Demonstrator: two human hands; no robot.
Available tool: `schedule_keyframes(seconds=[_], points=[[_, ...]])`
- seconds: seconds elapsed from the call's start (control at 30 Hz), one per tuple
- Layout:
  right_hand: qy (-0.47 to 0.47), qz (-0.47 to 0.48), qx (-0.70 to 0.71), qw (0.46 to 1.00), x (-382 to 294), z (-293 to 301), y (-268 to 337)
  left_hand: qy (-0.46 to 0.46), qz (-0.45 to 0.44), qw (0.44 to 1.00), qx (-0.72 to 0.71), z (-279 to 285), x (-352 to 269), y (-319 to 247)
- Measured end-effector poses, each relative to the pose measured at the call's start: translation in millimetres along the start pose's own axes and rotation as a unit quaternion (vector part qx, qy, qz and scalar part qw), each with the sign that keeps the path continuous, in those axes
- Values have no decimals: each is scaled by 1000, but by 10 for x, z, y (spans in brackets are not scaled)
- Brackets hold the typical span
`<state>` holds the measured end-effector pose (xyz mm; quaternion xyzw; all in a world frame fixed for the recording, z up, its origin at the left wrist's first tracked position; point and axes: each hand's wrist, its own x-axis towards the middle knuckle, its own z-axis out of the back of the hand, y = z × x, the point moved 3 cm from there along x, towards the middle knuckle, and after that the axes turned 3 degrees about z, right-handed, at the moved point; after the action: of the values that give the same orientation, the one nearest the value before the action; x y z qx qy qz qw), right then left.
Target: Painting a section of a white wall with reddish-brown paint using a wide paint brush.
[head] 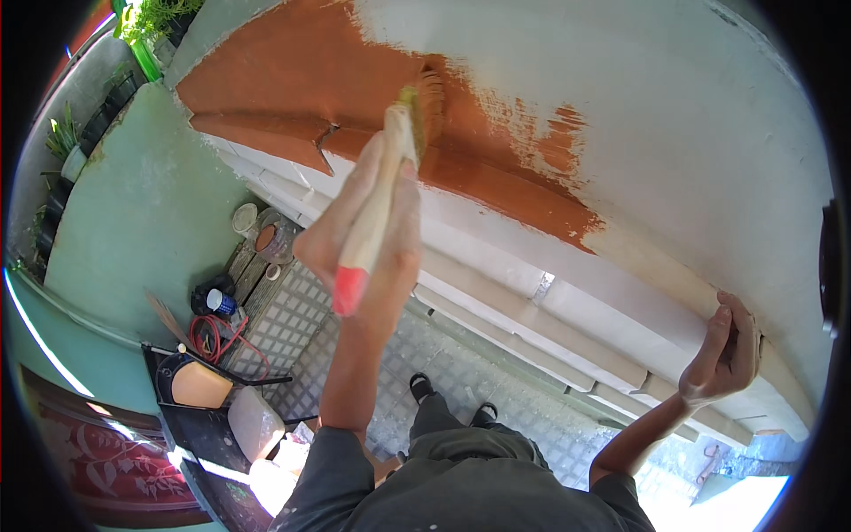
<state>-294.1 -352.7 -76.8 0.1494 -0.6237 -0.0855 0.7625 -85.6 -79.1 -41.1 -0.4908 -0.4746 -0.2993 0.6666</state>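
Observation:
My left hand (389,226) is closed round the pale wooden handle of a paintbrush (375,213) with a red tip. Its blurred bristles lie against wet-looking orange-brown paint (299,66), which covers part of the white wall (665,133) and the top moulding below it. The painted patch ends in ragged strokes on the right. A jagged crack (326,139) breaks the painted edge left of the brush. Far to the right, my right hand (725,352) has its fingers curled on the edge of the unpainted white ledge (638,272).
Stepped white mouldings (505,299) run below the ledge. At left, an open container of orange-brown paint (266,237) stands on wooden boards near a red hose (213,336), a blue can (219,301) and a chair (199,386). Potted plants (73,163) line the green wall.

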Motion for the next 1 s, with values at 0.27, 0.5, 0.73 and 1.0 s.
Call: schedule_keyframes(seconds=[0.27, 0.5, 0.73, 1.0], points=[[-1, 26, -2, 1000, 20, -49, 73, 64, -70, 995, 8, -451, -392, -582], [-25, -22, 8, 999, -19, -35, 29, 82, -24, 990, -111, -388, -328, -792], [-21, -3, -27, 999, -18, -45, 32, 95, 162, 957, -222, -162, -70, -224], [-53, -22, -16, 998, -28, -29, -6, 50, 176, 964, -194, -69, 71, 43]])
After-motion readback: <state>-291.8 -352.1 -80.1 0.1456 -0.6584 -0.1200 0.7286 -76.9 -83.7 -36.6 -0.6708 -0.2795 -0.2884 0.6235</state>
